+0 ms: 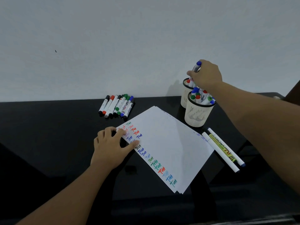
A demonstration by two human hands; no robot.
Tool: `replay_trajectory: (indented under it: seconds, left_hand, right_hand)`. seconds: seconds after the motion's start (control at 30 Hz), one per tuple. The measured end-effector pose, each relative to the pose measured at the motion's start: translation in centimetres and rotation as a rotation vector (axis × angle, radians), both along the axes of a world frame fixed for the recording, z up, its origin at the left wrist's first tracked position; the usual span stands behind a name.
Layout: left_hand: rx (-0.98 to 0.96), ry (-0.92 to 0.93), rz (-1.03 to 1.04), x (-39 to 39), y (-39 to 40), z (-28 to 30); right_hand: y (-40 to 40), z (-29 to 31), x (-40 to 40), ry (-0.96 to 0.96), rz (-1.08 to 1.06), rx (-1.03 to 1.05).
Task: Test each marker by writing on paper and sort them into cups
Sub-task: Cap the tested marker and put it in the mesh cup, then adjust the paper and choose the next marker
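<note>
From the head view, the right hand [206,75] is raised over the far cup [185,93], its fingers curled round a blue-capped marker [197,66] held nearly upright, cap end up, so that the barrel can drop straight down among the markers already standing there; this looks like the sorting step for a marker that has just been judged. The near cup [198,113] stands touching or just in front of the far one, also packed with capped markers in red, green and blue, and the pair sit at the right rear of the tabletop [48,135], within reach of the writing arm but off the paper. The left hand [112,146] lies on the near left corner of the paper stack [165,146], fingers loosely bent and pressing down with the thumb spread across the sheet, holding nothing; its job appears to be keeping the sheets from sliding while writing goes on. A column of small "Test" scribbles in green, red, blue and black runs down the left edge of the top sheet, leaving most of it blank for further trials. A bundle of untested markers [116,106] lies side by side near the wall, well apart from the cups, which keeps waiting stock separate from sorted stock. Three slimmer pens [222,148] lie just beside the paper's right edge.
</note>
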State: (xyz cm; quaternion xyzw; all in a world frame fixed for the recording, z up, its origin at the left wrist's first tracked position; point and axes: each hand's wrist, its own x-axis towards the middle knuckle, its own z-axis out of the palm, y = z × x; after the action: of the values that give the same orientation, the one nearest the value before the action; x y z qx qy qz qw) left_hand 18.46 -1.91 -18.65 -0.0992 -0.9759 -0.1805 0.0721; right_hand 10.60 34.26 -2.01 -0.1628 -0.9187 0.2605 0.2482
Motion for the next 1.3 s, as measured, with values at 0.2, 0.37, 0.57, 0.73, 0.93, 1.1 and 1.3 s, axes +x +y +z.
replay_trajectory:
  seconds: [0.2, 0.37, 0.57, 0.73, 0.93, 1.1, 1.3]
  left_hand:
    - [-0.016, -0.001, 0.001, -0.2, 0.0, 0.0]
    - [-0.005, -0.01, 0.0, -0.1, -0.1, 0.0]
    - [-0.004, -0.006, 0.001, 0.1, 0.0, 0.1]
    - [-0.004, -0.022, 0.0, 0.1, 0.0, 0.2]
    - [0.006, -0.012, -0.005, -0.1, 0.0, 0.0]
    - [0.014, 0.018, -0.007, -0.2, -0.1, -0.3]
    - [0.022, 0.011, -0.015, -0.2, 0.0, -0.2]
  right_hand:
    - [0.6, 0.9, -1.1, -0.143, 0.013, -0.026]
    - [-0.1, 0.8, -1.8, -0.177, 0.001, 0.025]
    - [-3.8, -0.6, -0.1, 0.11, 0.019, 0.3]
    - [-11.2, -3.8, 2.4, -0.012, 0.437, 0.37]
    - [-17.2, -9.6, 1.1, -0.37, 0.628, 0.497]
    - [-19.6, -11.3, -0.6, -0.405, 0.59, 0.686]
    - [-19.8, -11.9, -1.0, -0.301, 0.612, 0.857]
